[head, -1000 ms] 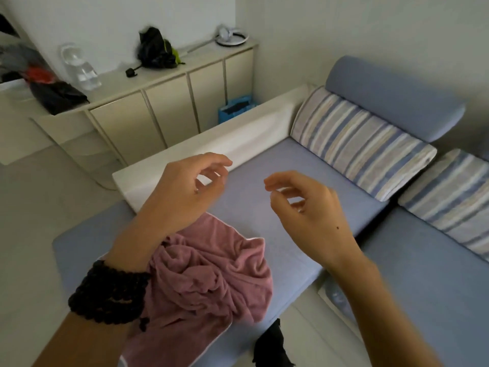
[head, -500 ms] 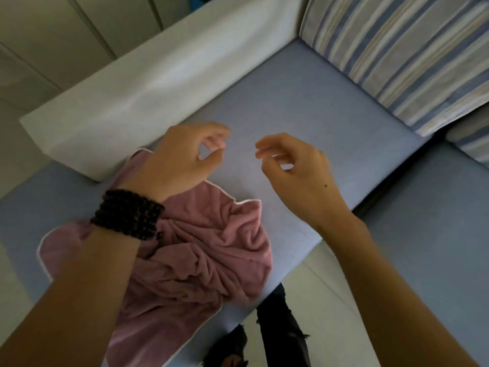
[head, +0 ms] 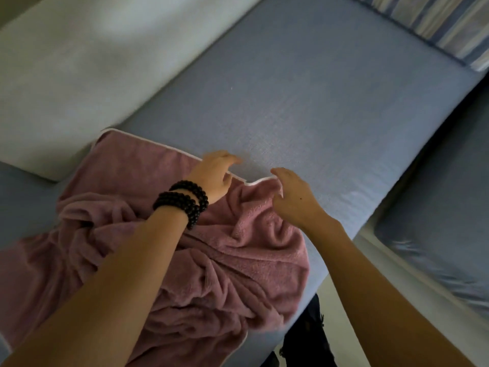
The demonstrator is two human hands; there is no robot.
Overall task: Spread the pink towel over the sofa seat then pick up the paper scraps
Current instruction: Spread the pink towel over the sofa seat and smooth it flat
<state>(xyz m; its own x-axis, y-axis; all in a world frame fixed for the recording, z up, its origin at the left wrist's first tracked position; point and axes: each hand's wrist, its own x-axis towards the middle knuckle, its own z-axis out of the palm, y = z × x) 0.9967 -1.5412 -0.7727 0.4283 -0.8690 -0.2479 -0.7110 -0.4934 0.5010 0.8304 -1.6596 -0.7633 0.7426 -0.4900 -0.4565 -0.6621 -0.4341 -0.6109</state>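
Blue-grey sofa seat (head: 304, 83) fills the view, bordered by a pale armrest cushion (head: 79, 62) at the left and a striped pillow (head: 455, 25) at the far right corner. Bunched on the seat's near part, the pink towel (head: 230, 255) is seen crumpled, white piping along its far edge. That edge is met by both hands: the left hand (head: 213, 178), black beads (head: 185, 201) at the wrist, and the right hand (head: 293, 197), fingers curled, though whether cloth is actually pinched cannot be told.
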